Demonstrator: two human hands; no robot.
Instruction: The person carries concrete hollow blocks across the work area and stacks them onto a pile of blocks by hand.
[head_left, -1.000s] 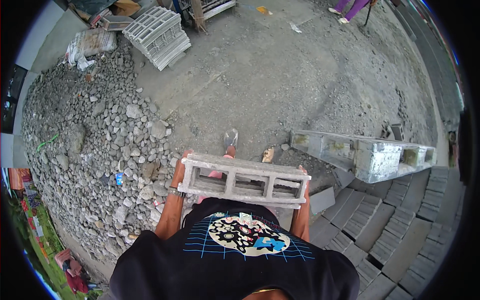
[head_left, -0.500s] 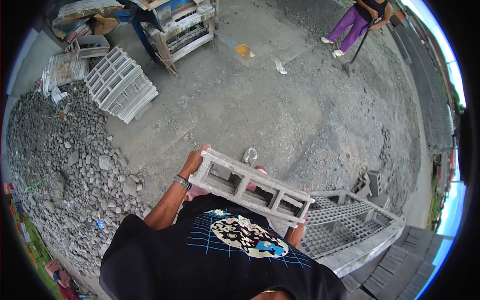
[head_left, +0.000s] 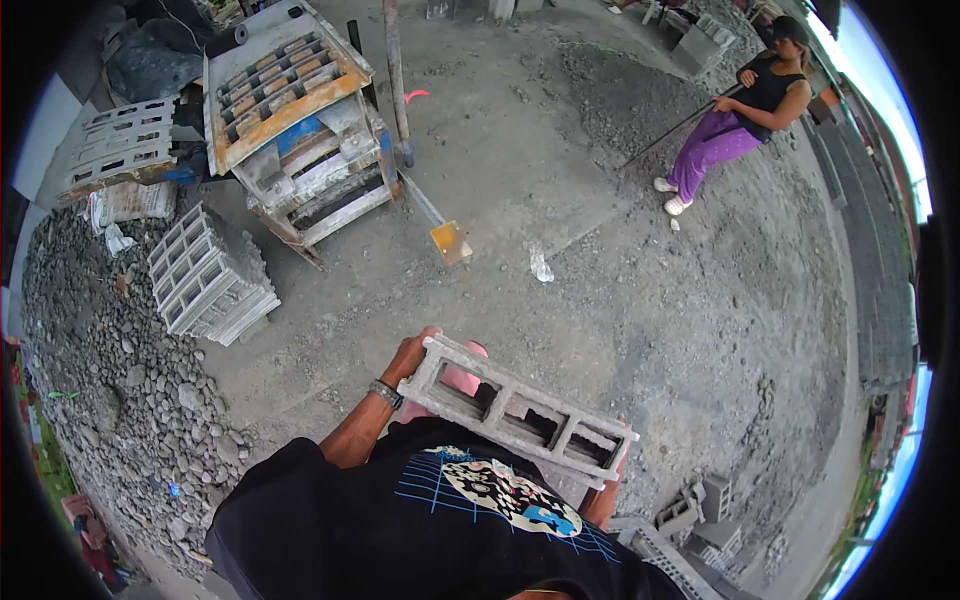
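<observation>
A grey hollow concrete block (head_left: 500,403) with three rectangular openings is held level across the front of my black shirt. Its left end is gripped by my left hand (head_left: 413,356), fingers wrapped over the end, with a watch on the wrist. At the other end, my right hand (head_left: 622,463) clasps the block from the side; most of its fingers are hidden behind the concrete. The block tilts slightly down toward the right.
Gravel (head_left: 120,400) covers the left side, beside a grey stack of pieces with lattice-like openings (head_left: 225,320). Ahead stand a worn metal-framed stand (head_left: 345,225) and a shovel (head_left: 450,240). A person (head_left: 715,155) holds a long handle at far right. Loose blocks (head_left: 718,497) lie at lower right.
My view has tilted up and shifted, showing more of the stand and the person. The large grid at lower right has mostly left view. The block stays in both hands; the person's long handle now slants.
</observation>
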